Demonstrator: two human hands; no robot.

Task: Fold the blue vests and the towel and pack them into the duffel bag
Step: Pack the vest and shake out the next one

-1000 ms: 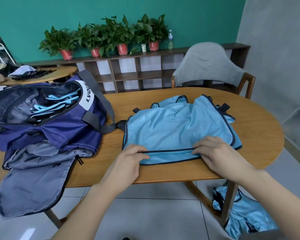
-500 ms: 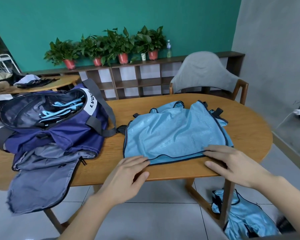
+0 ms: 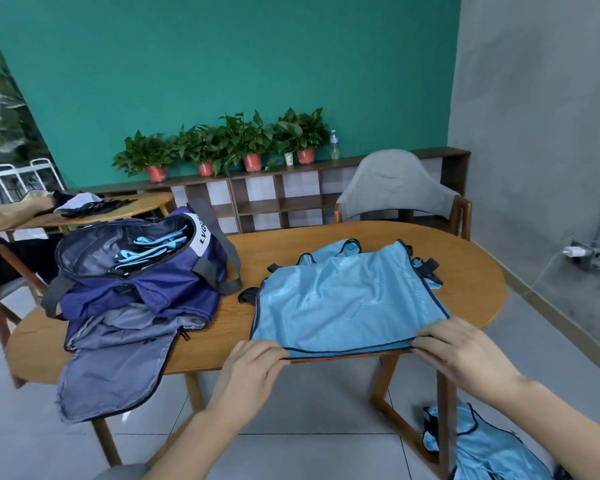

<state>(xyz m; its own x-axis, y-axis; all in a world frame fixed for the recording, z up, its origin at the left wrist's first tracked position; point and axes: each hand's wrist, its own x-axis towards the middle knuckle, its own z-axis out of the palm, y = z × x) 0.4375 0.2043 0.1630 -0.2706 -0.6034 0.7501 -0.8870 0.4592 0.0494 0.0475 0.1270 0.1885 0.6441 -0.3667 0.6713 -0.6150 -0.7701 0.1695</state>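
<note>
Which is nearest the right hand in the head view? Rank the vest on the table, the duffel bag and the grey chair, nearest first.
1. Vest on the table: its near hem is pinched by the right hand.
2. Grey chair: behind the table.
3. Duffel bag: far left.

Both forearms reach forward, bare to the elbow. The left hand (image 3: 253, 367) curls its fingers (image 3: 269, 355) and pinches a hem at their tips. The right hand (image 3: 459, 351) pinches the same hem, fingers (image 3: 430, 336) bent, knuckles up.
</note>
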